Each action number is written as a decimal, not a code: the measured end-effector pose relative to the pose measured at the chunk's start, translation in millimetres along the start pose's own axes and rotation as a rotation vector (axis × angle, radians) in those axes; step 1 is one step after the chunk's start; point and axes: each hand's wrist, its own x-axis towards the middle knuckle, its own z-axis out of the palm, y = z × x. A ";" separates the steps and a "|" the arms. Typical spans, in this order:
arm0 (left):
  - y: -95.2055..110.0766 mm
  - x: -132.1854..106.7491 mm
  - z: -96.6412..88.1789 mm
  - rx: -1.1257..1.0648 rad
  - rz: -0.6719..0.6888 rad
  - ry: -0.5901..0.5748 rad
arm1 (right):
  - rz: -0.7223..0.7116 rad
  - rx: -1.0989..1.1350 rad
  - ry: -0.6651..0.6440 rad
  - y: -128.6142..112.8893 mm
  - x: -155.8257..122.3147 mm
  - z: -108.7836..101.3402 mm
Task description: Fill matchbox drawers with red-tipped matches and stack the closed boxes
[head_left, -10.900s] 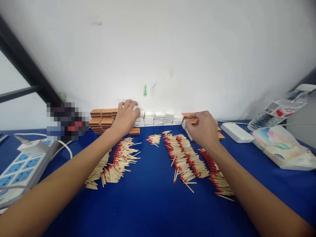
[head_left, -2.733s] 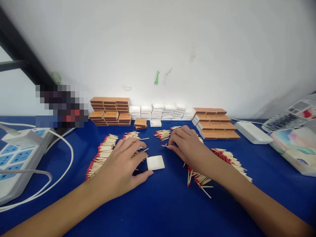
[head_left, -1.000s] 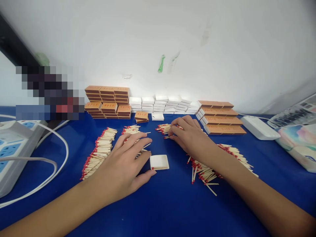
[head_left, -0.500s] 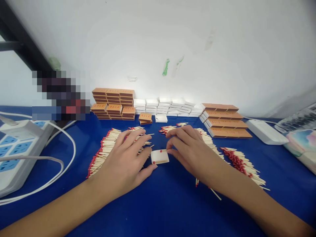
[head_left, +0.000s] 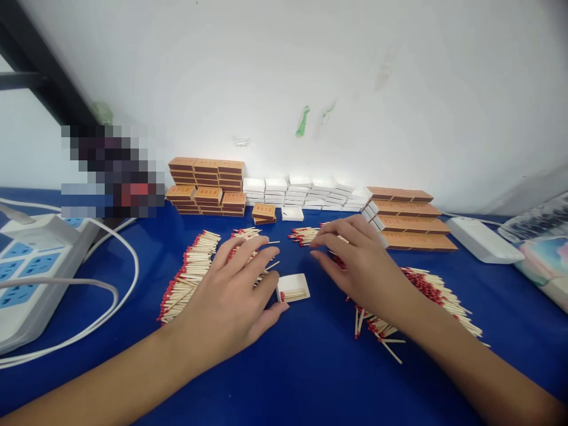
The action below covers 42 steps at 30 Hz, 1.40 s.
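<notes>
Since the frame of half a second earlier, the right hand (head_left: 355, 260) has been drawn away from the open white tray (head_left: 296, 280) and returned to the matches on the right. More matches are now seen in the tray. The scene is backed by a pale wall (head_left: 364, 71), marked with green scraps. Before it, a blue tabletop (head_left: 266, 378) is spread across the full width. Its left edge is occupied by a power strip (head_left: 26, 296) with white cables; at the right edge a tissue packet (head_left: 545, 260), partly cut off, is noted beside a white device (head_left: 483, 239). Along the wall, orange matchboxes (head_left: 206, 183) are stacked at left, white trays (head_left: 306, 192) in the middle, and a stepped stack of boxes (head_left: 412, 225) at right. Loose matches are laid in heaps, one by the left forearm (head_left: 189, 272) and others around the right hand. The left hand (head_left: 237, 290) is loosely curved, its thumb and forefinger placed at the tray's left end; whether the tray is gripped cannot be told. The right hand is released, thumb and forefinger parted beside a small pile (head_left: 304, 235). Between the hands, the tray is set flat, a few matches (head_left: 294, 295) being laid along its near side, red heads to the left.
</notes>
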 end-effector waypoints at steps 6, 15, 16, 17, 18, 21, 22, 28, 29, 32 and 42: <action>0.5 -1.4 2.0 -0.014 -0.018 0.016 | 0.005 -0.059 -0.065 32.4 -4.8 15.0; -1.1 -2.1 3.2 -0.005 -0.016 0.009 | -0.006 -0.052 -0.075 29.9 -2.0 12.9; -1.5 -2.1 3.4 -0.006 -0.019 0.009 | -0.008 -0.043 -0.080 30.0 -1.9 12.7; -2.0 -2.2 3.6 -0.007 -0.020 0.008 | -0.012 -0.035 -0.083 30.3 -1.9 12.6; -2.4 -2.2 3.8 -0.008 -0.020 0.008 | -0.016 -0.027 -0.085 30.6 -2.0 12.8; -3.6 -2.2 4.4 -0.016 -0.020 0.004 | -0.021 -0.017 -0.081 31.4 -2.3 14.2; -3.8 -2.1 4.5 -0.020 -0.021 0.005 | -0.019 -0.018 -0.078 31.5 -2.4 14.7; -3.5 -0.9 4.6 -0.024 -0.025 -0.001 | -0.012 0.004 -0.084 30.3 -2.4 15.8; -3.4 -0.8 4.4 -0.022 -0.024 -0.003 | -0.014 0.010 -0.090 30.3 -2.3 15.8; -3.6 -1.0 4.3 -0.023 -0.024 -0.005 | -0.015 0.023 -0.110 31.3 -2.4 16.3; -5.0 -2.4 5.9 -0.032 -0.041 -0.024 | -0.069 0.062 -0.075 3.5 2.1 3.0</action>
